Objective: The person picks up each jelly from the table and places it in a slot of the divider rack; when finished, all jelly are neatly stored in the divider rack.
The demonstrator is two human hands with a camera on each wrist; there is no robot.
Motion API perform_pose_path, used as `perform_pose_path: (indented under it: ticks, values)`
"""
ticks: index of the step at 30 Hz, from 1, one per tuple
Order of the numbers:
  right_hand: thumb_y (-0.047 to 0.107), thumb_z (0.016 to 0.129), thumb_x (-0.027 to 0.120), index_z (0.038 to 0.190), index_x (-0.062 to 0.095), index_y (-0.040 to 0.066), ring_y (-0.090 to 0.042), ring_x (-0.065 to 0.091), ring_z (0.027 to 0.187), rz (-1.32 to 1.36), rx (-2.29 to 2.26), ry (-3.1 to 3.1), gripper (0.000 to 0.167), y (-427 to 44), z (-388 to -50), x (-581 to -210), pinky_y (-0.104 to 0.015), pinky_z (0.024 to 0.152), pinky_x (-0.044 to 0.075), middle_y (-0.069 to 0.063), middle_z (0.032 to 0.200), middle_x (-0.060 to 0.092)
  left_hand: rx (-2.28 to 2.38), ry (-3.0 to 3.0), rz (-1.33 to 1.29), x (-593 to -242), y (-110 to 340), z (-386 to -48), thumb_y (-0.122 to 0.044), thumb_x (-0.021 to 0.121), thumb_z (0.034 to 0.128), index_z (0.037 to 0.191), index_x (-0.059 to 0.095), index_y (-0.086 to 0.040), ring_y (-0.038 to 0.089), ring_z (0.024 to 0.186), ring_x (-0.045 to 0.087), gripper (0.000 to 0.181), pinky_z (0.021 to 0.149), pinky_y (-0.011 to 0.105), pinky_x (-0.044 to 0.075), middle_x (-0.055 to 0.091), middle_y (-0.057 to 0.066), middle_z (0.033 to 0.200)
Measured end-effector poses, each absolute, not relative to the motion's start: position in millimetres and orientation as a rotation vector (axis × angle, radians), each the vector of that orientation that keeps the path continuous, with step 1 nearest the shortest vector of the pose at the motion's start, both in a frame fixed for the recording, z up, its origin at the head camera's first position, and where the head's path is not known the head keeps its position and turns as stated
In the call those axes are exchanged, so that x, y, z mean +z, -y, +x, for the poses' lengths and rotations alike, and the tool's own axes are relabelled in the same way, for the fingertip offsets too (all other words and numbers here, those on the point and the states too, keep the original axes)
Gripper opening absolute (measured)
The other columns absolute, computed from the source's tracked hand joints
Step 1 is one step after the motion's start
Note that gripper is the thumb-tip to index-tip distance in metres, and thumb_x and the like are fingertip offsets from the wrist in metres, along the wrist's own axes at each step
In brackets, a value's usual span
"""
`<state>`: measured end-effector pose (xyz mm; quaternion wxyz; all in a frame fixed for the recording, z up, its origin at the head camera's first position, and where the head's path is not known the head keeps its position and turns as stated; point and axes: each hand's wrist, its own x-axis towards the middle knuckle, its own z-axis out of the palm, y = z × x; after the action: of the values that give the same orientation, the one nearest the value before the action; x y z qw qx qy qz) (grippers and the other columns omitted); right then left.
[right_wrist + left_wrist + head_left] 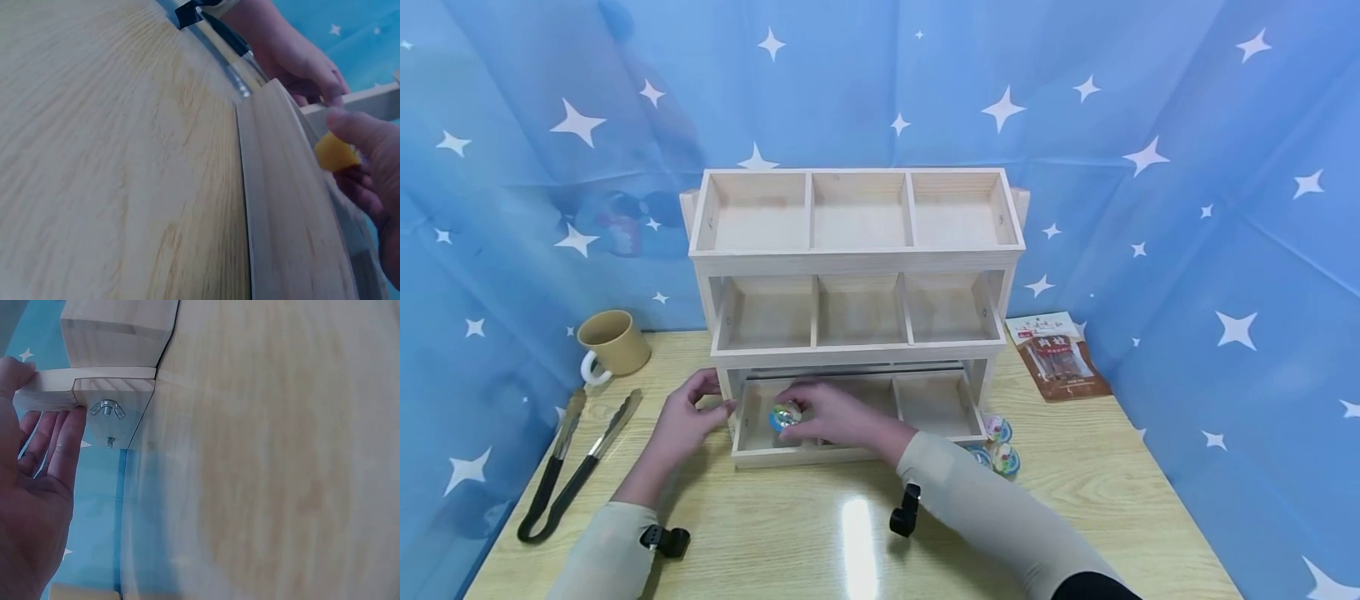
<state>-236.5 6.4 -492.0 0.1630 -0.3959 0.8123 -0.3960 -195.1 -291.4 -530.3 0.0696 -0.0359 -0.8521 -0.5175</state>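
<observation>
A small cup (pixel 786 415) is pinched btwn thumb & fingers of the R hand (pixel 831 414), at the L compartment of the btm tray (pixel 932 404); whether the floor is touched can't be told. The L side of the wooden rack (pixel 861 262) is gripped by the L hand (pixel 688 421), so the hands are apart. Other cups (pixel 1004 458) are grouped on the counter (pixel 775 533) just R of the rack, w/ a brown packet (pixel 1066 358) behind. Tongs (pixel 580 477) & a tan mug (pixel 617 342) are placed to the L.
</observation>
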Motion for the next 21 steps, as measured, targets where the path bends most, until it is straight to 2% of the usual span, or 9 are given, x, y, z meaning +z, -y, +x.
perform_pose_path:
  ticks: [3, 5, 9, 14, 21]
  values:
    - [0.029, 0.1, 0.086, 0.152, 0.065, 0.006, -0.001, 0.063, 0.095, -1.175, -1.061, -2.311, 0.061, 4.6, -239.5, -493.0, -0.021, 0.086, 0.055, 0.008, 0.117, 0.069, -1.544, 2.568, -0.112, -530.1, 291.3, -196.0, -0.014, 0.081, 0.1019, 0.144, 0.065, -0.008, 0.016, 0.114, 0.065, 0.045, 0.101, 0.044, 0.051, 0.074, 0.013, 0.126]
    - [0.028, 0.1, 0.085, 0.151, 0.065, 0.006, -0.001, 0.061, 0.092, -1.205, -1.028, -2.307, 0.059, 11.1, -240.6, -493.5, -0.02, 0.082, 0.055, 0.007, 0.112, 0.068, -1.543, 2.568, -0.123, -529.7, 291.1, -196.6, -0.013, 0.081, 0.1019, 0.144, 0.065, -0.008, 0.018, 0.115, 0.065, 0.045, 0.1, 0.046, 0.052, 0.073, 0.013, 0.126]
    - [0.023, 0.1, 0.085, 0.149, 0.067, 0.005, -0.002, 0.06, 0.089, -1.222, -1.005, -2.3, 0.055, 22.0, -243.2, -497.2, -0.019, 0.078, 0.055, 0.003, 0.11, 0.067, -1.549, 2.564, -0.147, -528.2, 290.9, -198.0, -0.013, 0.081, 0.102, 0.145, 0.065, -0.008, 0.019, 0.116, 0.065, 0.046, 0.097, 0.036, 0.054, 0.073, 0.013, 0.127]
    - [0.022, 0.098, 0.087, 0.14, 0.072, 0.007, 0.0, 0.062, 0.096, -1.222, -0.979, -2.35, 0.047, 33.2, -248.5, -505.0, -0.016, 0.083, 0.054, 0.003, 0.119, 0.069, -1.625, 2.54, -0.172, -526.8, 290.8, -197.6, -0.013, 0.082, 0.1022, 0.142, 0.065, -0.006, 0.018, 0.116, 0.065, 0.044, 0.091, 0.023, 0.058, 0.071, 0.016, 0.127]
    - [0.028, 0.097, 0.089, 0.133, 0.075, 0.008, 0.0, 0.062, 0.094, -1.259, -0.918, -2.405, 0.043, 39.7, -250.0, -510.7, -0.015, 0.082, 0.053, 0.004, 0.115, 0.071, -1.613, 2.554, -0.168, -528.7, 293.4, -197.1, -0.023, 0.085, 0.1015, 0.143, 0.063, -0.006, 0.015, 0.115, 0.065, 0.049, 0.088, 0.023, 0.06, 0.07, 0.015, 0.126]
